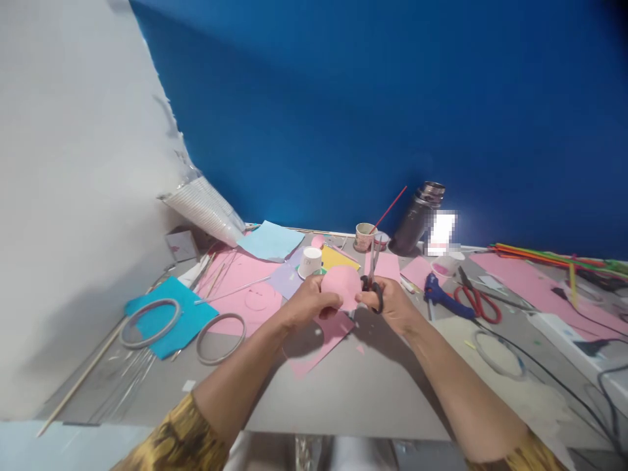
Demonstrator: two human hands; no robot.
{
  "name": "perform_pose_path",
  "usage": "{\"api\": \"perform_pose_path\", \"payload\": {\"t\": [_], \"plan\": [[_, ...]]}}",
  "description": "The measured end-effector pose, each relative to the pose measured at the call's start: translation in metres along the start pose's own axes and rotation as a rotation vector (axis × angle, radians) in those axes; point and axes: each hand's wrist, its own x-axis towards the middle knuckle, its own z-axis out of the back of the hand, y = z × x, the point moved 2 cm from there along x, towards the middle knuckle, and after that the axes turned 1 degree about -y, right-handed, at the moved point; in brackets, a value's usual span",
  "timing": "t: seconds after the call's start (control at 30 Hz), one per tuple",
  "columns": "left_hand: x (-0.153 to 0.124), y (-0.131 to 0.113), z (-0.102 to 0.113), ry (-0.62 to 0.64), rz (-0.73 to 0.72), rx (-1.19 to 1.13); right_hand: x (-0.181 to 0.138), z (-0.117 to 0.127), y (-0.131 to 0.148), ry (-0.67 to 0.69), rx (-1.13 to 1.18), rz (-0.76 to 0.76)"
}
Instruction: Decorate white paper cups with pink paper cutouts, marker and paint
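A round piece of pink paper (pixel 340 285) is pinched in my left hand (pixel 314 301), thumb on its face. My right hand (pixel 390 304) is closed around black-handled scissors (pixel 377 292), whose blades point up and away from me. The thumb and finger of that hand also reach the right edge of the pink disc. Below my hands lies a cut pink sheet (pixel 314 356) with small scraps beside it. Just behind the disc stands an upside-down white paper cup (pixel 311 260).
Several rings, such as a grey ring (pixel 220 338), lie left near blue paper (pixel 181 314). A stack of plastic cups (pixel 206 206) leans on the wall. Rightward are a blue glue gun (pixel 446 299), red-handled scissors (pixel 478 304), a dark flask (pixel 415 219) and a power strip (pixel 574 347).
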Motion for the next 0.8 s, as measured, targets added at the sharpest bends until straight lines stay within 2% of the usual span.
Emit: {"api": "perform_pose_path", "payload": {"t": [0.07, 0.2, 0.3, 0.47, 0.53, 0.63, 0.7, 0.8], "plan": [[-0.002, -0.002, -0.002, -0.028, -0.014, 0.091, -0.001, -0.002, -0.001, -0.018, -0.014, 0.000], [-0.002, -0.007, -0.003, -0.165, -0.068, 0.236, 0.000, 0.000, -0.002, -0.071, -0.005, -0.007], [-0.001, -0.007, -0.003, -0.190, -0.063, 0.183, 0.000, 0.003, -0.001, -0.072, -0.007, -0.016], [-0.001, -0.004, -0.006, 0.102, 0.086, -0.274, -0.003, -0.004, 0.000, 0.243, 0.241, -0.107], [-0.002, -0.003, -0.007, 0.170, 0.085, -0.330, -0.005, -0.008, -0.001, 0.274, 0.291, -0.082], [-0.002, 0.002, -0.010, 0.158, 0.069, -0.373, -0.006, -0.012, -0.003, 0.117, 0.221, 0.004], [0.000, 0.005, -0.011, 0.086, 0.054, -0.405, -0.006, -0.012, -0.004, -0.009, 0.151, 0.045], [0.003, 0.008, -0.014, -0.019, 0.030, -0.451, -0.005, -0.014, -0.004, -0.109, 0.057, 0.099]]}}
